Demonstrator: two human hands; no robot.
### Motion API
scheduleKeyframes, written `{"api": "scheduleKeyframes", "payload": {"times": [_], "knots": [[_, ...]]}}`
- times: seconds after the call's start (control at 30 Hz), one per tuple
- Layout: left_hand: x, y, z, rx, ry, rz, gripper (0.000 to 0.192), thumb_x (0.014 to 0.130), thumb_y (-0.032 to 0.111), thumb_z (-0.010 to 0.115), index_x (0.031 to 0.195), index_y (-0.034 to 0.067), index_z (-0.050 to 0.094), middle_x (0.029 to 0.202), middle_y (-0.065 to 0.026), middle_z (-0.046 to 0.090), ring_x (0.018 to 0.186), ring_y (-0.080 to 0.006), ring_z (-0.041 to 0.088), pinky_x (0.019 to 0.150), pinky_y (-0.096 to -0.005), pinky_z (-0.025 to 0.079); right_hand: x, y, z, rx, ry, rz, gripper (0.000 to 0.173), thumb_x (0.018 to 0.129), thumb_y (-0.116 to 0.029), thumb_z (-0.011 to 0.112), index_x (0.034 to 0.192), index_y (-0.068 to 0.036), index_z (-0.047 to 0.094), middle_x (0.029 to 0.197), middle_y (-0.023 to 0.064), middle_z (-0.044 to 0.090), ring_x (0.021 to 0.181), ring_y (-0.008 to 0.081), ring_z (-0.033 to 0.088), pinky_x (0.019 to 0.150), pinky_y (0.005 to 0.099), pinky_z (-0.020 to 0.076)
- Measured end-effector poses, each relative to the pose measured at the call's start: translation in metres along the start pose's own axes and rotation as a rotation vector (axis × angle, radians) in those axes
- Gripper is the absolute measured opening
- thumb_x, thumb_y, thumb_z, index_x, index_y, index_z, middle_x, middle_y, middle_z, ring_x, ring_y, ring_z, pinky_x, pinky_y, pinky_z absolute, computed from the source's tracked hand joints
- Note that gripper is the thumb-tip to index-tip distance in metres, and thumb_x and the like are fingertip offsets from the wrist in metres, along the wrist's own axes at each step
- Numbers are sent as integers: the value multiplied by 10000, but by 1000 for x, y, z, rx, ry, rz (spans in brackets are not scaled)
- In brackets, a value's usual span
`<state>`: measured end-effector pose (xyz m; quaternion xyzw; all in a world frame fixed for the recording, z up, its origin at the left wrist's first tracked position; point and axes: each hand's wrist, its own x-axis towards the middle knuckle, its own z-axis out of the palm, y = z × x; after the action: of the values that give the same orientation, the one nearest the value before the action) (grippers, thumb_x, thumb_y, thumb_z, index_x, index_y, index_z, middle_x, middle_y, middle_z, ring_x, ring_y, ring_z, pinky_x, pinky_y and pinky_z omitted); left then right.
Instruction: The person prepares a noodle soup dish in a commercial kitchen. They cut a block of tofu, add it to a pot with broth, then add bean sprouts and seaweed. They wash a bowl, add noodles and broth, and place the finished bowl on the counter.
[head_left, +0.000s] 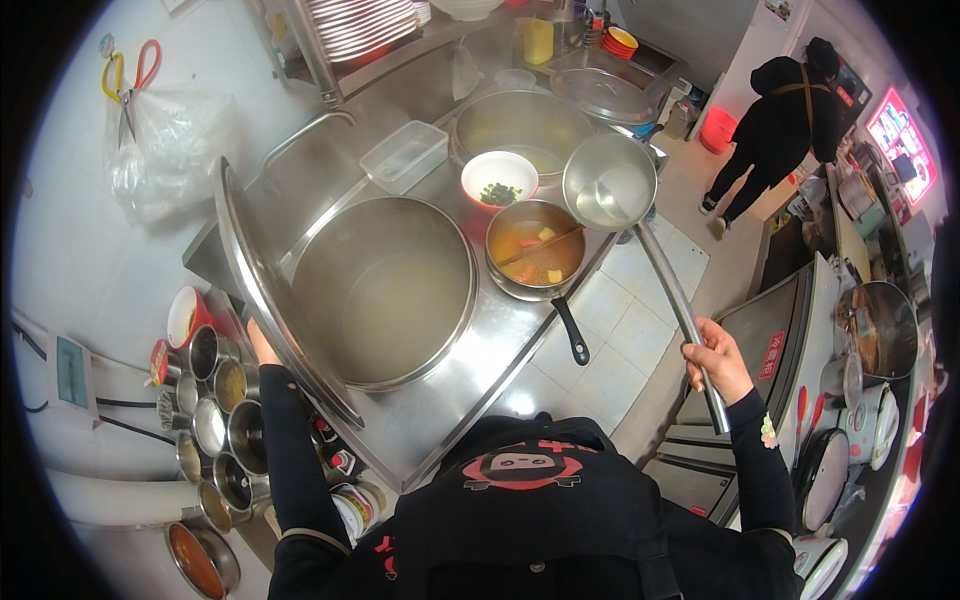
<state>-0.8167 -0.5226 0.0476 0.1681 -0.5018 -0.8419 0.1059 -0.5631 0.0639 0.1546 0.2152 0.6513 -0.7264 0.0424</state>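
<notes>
My right hand (716, 360) grips the tubular handle of a large metal ladle (609, 182); its bowl, with some clear liquid in it, is over the right side of the metal counter. My left hand (261, 343) is mostly hidden behind a big round metal lid (262, 300), which stands tilted on edge at the left of a large open stockpot (386, 292) of cloudy liquid; it appears to hold the lid. Right of the pot, a small black-handled saucepan (536, 244) contains orange broth with food pieces and a brown stick. Behind it, a red-and-white bowl (500, 180) contains chopped greens.
A second stockpot (525, 131), a clear plastic container (405, 157) and a faucet (307, 135) are at the back. Metal seasoning pots (247, 439) crowd the left. Another person (787, 120) stands far right, beyond the tiled floor. A pot-laden counter (817, 360) runs along the right.
</notes>
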Motion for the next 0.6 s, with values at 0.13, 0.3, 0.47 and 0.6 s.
{"api": "scheduleKeyframes", "payload": {"times": [0.13,0.3,0.47,0.6], "knots": [[15,-10,-16,-56,-25,14,201,933,203,456,848,73,583,721,-1,563,601,-126,554,527,-278,452,-2,2,3,22,-6,29,310,840,0,544,1142,18,475,685,3,498,450,74,482,394,213,399],[26,-12,-14,178,45,52,208,926,231,515,911,42,600,776,-13,611,642,-120,580,553,-267,458,0,4,24,69,-142,111,353,853,-10,561,1190,2,455,697,-2,491,473,63,480,389,205,391],[1,2,31,190,10,-10,446,873,438,614,1033,22,621,975,-26,613,816,-125,586,620,-295,463,24,25,69,105,-380,203,393,868,-29,577,1235,-2,441,712,-3,503,495,61,484,394,208,396],[-9,2,62,445,142,44,397,788,499,696,705,139,550,590,59,477,399,-59,372,376,-223,216,63,63,117,-76,-537,204,375,872,-59,582,1213,17,446,659,9,504,458,72,480,400,224,403]]}}
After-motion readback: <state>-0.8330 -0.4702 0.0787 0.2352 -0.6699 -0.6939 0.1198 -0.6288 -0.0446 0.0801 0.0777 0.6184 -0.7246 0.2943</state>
